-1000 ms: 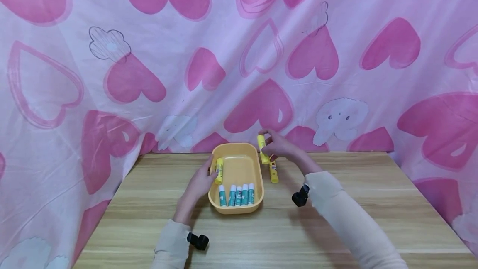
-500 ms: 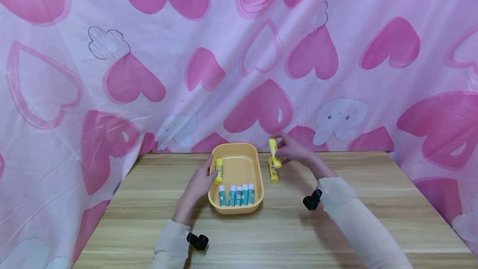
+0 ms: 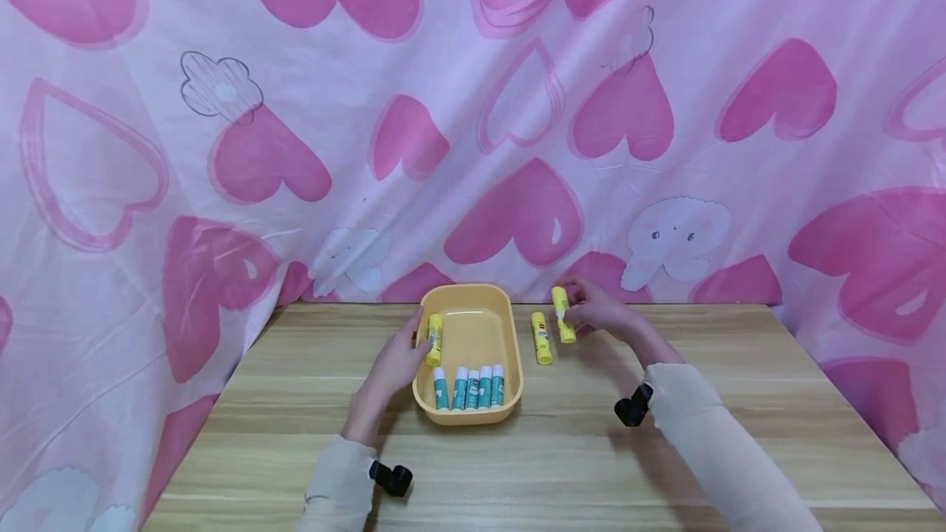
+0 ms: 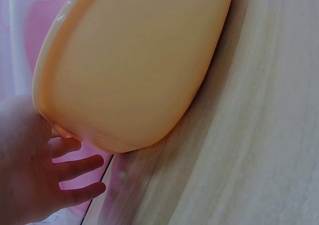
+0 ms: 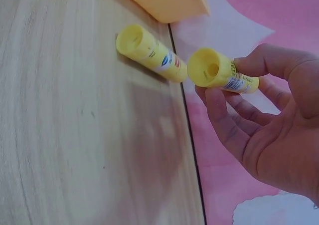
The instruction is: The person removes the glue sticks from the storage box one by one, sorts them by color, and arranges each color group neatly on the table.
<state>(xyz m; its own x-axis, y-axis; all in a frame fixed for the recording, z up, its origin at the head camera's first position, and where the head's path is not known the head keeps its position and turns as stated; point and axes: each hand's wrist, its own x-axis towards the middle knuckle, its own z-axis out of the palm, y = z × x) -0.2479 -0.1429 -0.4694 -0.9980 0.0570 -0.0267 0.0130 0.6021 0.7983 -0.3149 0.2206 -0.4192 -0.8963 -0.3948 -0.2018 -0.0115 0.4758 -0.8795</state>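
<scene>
Between thumb and fingertips my right hand [image 3: 600, 308] pinches a yellow glue stick [image 5: 219, 71], held in the air over the back of the table. A second yellow glue stick [image 3: 542, 338] lies on the wood just left of it. My left hand [image 3: 399, 358] grips the left rim of an orange-yellow tray [image 4: 134, 70], thumb over the inside and several fingers spread outside. Beside that thumb, a yellow glue stick [image 3: 434, 340] lies along the tray's left wall. Several teal glue sticks with white caps [image 3: 473, 389] stand in a row at the tray's near end.
The wood-grain table [image 3: 517, 474] runs back to a pink heart-patterned cloth [image 3: 517, 212] hanging right behind its far edge. A black wrist camera [image 3: 392, 478] sits on the left sleeve, and another black camera [image 3: 634, 405] on the right sleeve.
My right hand has moved right with its yellow glue stick, from beside the tray's rim to past the glue stick lying on the table. The left hand and tray stay put.
</scene>
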